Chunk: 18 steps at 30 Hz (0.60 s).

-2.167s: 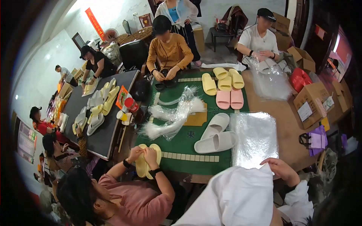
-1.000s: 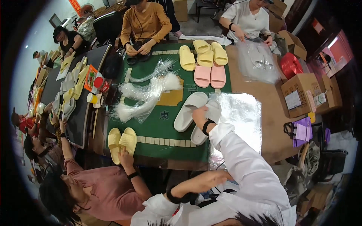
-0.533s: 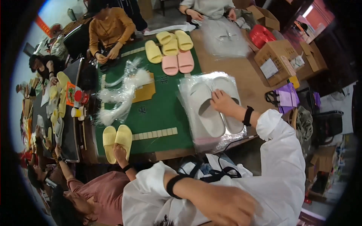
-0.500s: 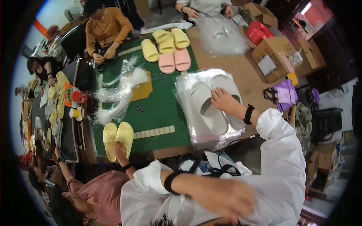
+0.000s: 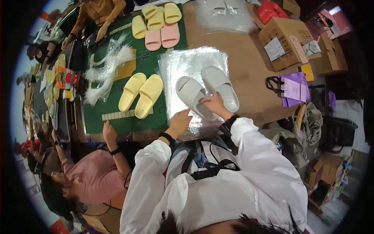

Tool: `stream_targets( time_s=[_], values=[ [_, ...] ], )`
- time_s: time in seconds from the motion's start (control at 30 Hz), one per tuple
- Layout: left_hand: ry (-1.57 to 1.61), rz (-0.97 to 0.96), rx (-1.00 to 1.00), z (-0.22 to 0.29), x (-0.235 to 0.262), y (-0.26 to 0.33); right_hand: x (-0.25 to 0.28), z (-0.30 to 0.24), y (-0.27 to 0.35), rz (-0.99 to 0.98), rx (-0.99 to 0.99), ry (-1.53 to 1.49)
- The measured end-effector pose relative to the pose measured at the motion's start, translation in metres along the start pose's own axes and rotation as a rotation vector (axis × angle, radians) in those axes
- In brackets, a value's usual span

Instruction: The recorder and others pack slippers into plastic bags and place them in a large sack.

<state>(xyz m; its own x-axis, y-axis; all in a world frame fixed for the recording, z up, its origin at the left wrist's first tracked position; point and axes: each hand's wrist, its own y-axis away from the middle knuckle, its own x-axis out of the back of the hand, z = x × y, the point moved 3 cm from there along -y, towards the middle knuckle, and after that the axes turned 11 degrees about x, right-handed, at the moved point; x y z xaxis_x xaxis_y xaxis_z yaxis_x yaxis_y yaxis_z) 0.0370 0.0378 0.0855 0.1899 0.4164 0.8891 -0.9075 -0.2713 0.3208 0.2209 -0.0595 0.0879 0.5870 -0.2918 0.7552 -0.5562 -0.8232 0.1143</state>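
Note:
A pair of grey slippers lies on a stack of clear plastic bags [image 5: 171, 74] in front of me, toes pointing away. My right hand [image 5: 217, 106] reaches between them, its fingers closed on the inner side of the left grey slipper [image 5: 187, 89]. The right grey slipper [image 5: 221, 84] lies beside it, angled the same way. At the near left edge of the bags is my left hand [image 5: 179, 124], fingers stretched toward the left slipper's heel and holding nothing visible. Just left of the stack, a pair of yellow slippers [image 5: 150, 95] rests on the green mat.
Further back lie several yellow slippers [image 5: 156, 18] and a pink pair [image 5: 161, 37]. Crumpled plastic with white strands [image 5: 105, 74] sits left on the green mat [image 5: 156, 58]. Cardboard boxes [image 5: 284, 43] and a purple bag [image 5: 294, 89] are right. A co-worker's hand [image 5: 110, 132] is near left.
My left hand has come from near my chest to the bag stack. My right hand has shifted toward me, with the grey slippers turned and set apart. The yellow pair now lies beside the bags, released by the co-worker.

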Motion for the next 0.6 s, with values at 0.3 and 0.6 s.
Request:
stream_targets(
  time_s=[0.3,0.6],
  values=[
    [-0.15,0.089,-0.05,0.004,-0.005,0.014,0.0,-0.004,0.006,0.136,0.13,-0.116],
    [-0.305,0.151,-0.056,0.007,-0.014,0.012,-0.012,-0.016,-0.036,-0.074,0.002,0.038]
  ],
)
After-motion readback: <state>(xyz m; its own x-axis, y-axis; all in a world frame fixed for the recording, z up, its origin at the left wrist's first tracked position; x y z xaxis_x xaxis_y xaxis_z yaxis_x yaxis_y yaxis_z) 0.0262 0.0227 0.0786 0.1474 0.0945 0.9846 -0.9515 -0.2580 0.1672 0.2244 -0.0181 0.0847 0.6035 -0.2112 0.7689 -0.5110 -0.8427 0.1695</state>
